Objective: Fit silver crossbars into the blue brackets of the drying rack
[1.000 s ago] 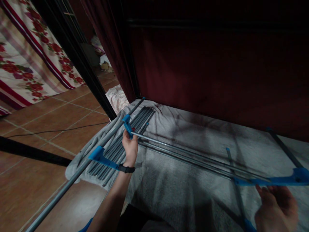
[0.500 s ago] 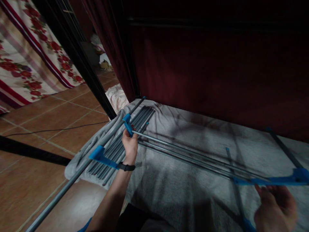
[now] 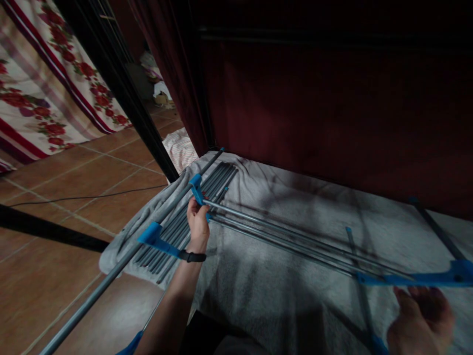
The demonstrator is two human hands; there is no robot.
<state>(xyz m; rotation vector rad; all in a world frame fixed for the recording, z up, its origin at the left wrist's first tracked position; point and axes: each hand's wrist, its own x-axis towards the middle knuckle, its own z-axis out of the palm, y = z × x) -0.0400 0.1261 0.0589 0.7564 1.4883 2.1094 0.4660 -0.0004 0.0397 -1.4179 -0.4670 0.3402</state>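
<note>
My left hand (image 3: 198, 222), a dark band at its wrist, is closed around the lower end of a blue plastic bracket (image 3: 197, 187). That bracket sits on a long grey metal tube (image 3: 107, 283) running along the left side. Several thin metal rods (image 3: 281, 224) stretch from near this hand to a blue plastic crosspiece (image 3: 406, 279) at the right. Just below the crosspiece, my right hand (image 3: 421, 320) has loosely curled fingers, slightly blurred, with nothing visible in them. A second blue bracket (image 3: 158, 240) reaches from the tube towards my left wrist.
A grey blanket (image 3: 258, 281) covers the surface beneath the rods. A bundle of loose grey tubes (image 3: 173, 227) lies on its left end. Dark posts (image 3: 121, 93) and a maroon curtain (image 3: 314, 108) stand behind. A cable (image 3: 84, 197) crosses the tiled floor (image 3: 48, 261).
My right hand has dropped slightly away from the blue crosspiece, leaving a small gap. My left hand remains on its bracket, with its fingers slightly shifted.
</note>
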